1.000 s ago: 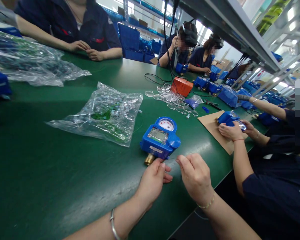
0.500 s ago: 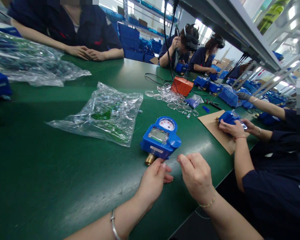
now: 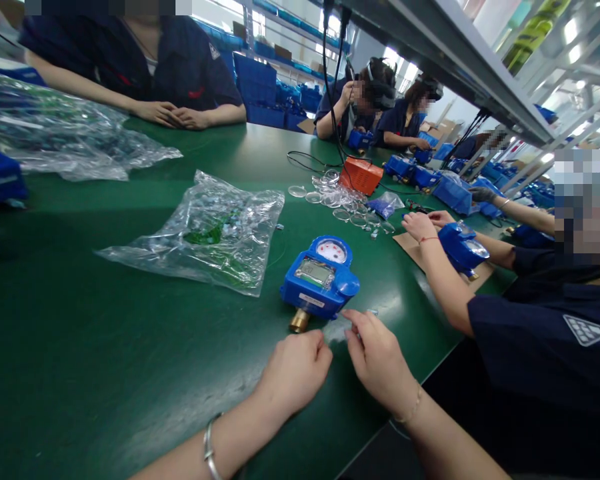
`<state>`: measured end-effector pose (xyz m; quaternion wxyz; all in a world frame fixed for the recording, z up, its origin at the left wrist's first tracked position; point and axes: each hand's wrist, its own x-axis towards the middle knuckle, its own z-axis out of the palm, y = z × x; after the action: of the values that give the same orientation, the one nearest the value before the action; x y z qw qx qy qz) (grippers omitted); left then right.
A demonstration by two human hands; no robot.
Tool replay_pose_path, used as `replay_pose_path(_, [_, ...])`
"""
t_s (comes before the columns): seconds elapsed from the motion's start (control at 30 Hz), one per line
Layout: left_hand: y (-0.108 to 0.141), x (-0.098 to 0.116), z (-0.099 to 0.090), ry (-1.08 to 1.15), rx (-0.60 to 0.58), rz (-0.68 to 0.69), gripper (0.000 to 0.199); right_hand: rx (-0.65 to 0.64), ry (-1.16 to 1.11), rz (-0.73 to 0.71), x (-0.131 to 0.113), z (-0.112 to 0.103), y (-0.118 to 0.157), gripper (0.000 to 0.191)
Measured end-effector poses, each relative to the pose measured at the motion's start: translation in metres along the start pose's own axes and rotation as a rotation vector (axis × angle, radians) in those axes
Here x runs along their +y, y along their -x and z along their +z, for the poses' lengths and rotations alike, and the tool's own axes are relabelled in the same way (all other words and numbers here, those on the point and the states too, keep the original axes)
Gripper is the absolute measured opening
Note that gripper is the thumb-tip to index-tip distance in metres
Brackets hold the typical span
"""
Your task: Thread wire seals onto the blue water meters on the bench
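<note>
A blue water meter (image 3: 314,283) with a round dial, a small grey display and a brass pipe end (image 3: 299,321) sits on the green table in front of me. My left hand (image 3: 297,370) is closed, its knuckles up, just below the brass end. What its fingers hold, if anything, is hidden. My right hand (image 3: 377,347) reaches to the meter's lower right corner, index finger stretched out and thumb apart from it. A small pale tag (image 3: 374,312) shows just beyond that hand. Between the hands lies a blurred, whitish patch.
A clear bag (image 3: 230,233) of green and pale small parts lies left of the meter. Behind are clear rings (image 3: 343,215), an orange box (image 3: 361,175) and a small bag of purple parts (image 3: 386,203). A co-worker at right leans over another blue meter (image 3: 463,248) on cardboard (image 3: 411,251).
My right hand's pinch has loosened, and it has moved left to the meter's corner. My left hand has turned knuckles up and curled. The co-worker at right now reaches across the meter.
</note>
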<state>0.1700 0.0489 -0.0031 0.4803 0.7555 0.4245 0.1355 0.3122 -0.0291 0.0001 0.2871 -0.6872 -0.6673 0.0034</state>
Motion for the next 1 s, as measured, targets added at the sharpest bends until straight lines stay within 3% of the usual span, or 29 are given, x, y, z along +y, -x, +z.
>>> replay_pose_path(0.07, [0.009, 0.001, -0.01, -0.177, -0.022, 0.061, 0.019, -0.007, -0.112, 0.065, 0.005, -0.002, 0.009, 0.032])
replay_pose_path(0.2, [0.03, 0.013, -0.016, -0.721, -0.31, 0.265, 0.025, -0.008, -0.169, 0.169, 0.014, 0.001, 0.03, 0.027])
replay_pose_path(0.27, [0.038, 0.021, -0.016, -0.849, -0.376, 0.368, 0.026, 0.044, -0.218, 0.236, 0.015, 0.004, 0.039, 0.023])
replay_pose_path(0.4, [0.038, 0.027, -0.02, -0.678, -0.247, 0.621, 0.015, 0.24, -0.298, 0.32, 0.009, 0.01, 0.051, 0.016])
replay_pose_path(0.5, [0.026, 0.02, -0.026, -0.351, -0.324, 0.772, 0.015, 0.297, -0.564, 0.385, 0.001, 0.014, 0.052, 0.013])
replay_pose_path(0.6, [0.012, 0.008, -0.03, -0.094, -0.352, 0.723, 0.024, 0.259, -0.997, 0.507, -0.005, 0.015, 0.044, 0.014])
replay_pose_path(0.73, [0.007, -0.003, -0.028, 0.045, -0.211, 0.533, 0.031, 0.181, -1.418, 0.644, -0.013, 0.012, 0.031, 0.023])
replay_pose_path(0.87, [0.01, -0.005, -0.022, 0.043, -0.185, 0.424, 0.018, 0.157, -1.564, 0.672, -0.02, 0.012, 0.026, 0.032])
replay_pose_path(1.0, [0.011, -0.002, -0.019, -0.008, -0.198, 0.467, 0.016, 0.216, -1.593, 0.616, -0.02, 0.015, 0.026, 0.028])
